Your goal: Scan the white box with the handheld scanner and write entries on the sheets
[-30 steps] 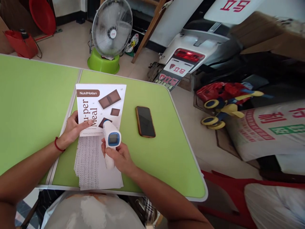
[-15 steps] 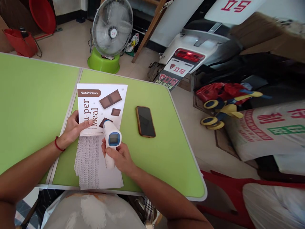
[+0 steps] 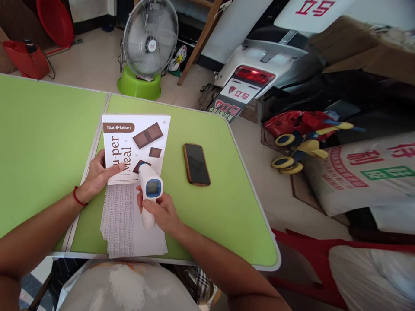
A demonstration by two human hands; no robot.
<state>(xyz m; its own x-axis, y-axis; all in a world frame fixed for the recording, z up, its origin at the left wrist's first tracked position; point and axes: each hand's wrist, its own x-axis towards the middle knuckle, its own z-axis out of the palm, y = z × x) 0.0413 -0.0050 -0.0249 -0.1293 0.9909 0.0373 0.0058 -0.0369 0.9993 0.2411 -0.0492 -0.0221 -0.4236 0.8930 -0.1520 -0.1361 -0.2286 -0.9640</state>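
1. Beneath everything nearby, the green worktop (image 3: 233,216), here read as a clock centred on the NutriMotion packet.
2. Beyond the edge at 2 o'clock, a white scooter (image 3: 249,88), tail end foremost.
3. At 12 o'clock, a caged fan (image 3: 151,39) on a green basin (image 3: 138,86).
4. Reaching in from 8 o'clock, the left forearm (image 3: 42,224); from between 4 and 5, the right forearm (image 3: 210,252), both angled toward each other.
5. At the dial's centre, over the worktop, the white NutriMotion packet (image 3: 118,127), box or booklet hard to tell.
6. At 6 o'clock, fanned sheets (image 3: 119,224) with fine print along the left.
7. At 8 o'clock, the left hand (image 3: 97,175), pinching the packet's lower left edge, thumb across the front, fingers mostly hidden behind.
8. At 5 o'clock, the right hand (image 3: 162,211), wrapped around the thermometer's handle, thumb below the screen.
9. In that grasp, the white thermometer (image 3: 148,172), nose overlapping the packet's lower right corner; contact impossible to tell.
10. Near 3 o'clock, flat and apart, a dark phone (image 3: 196,165).
11. Around the left wrist, a red bracelet (image 3: 77,197).
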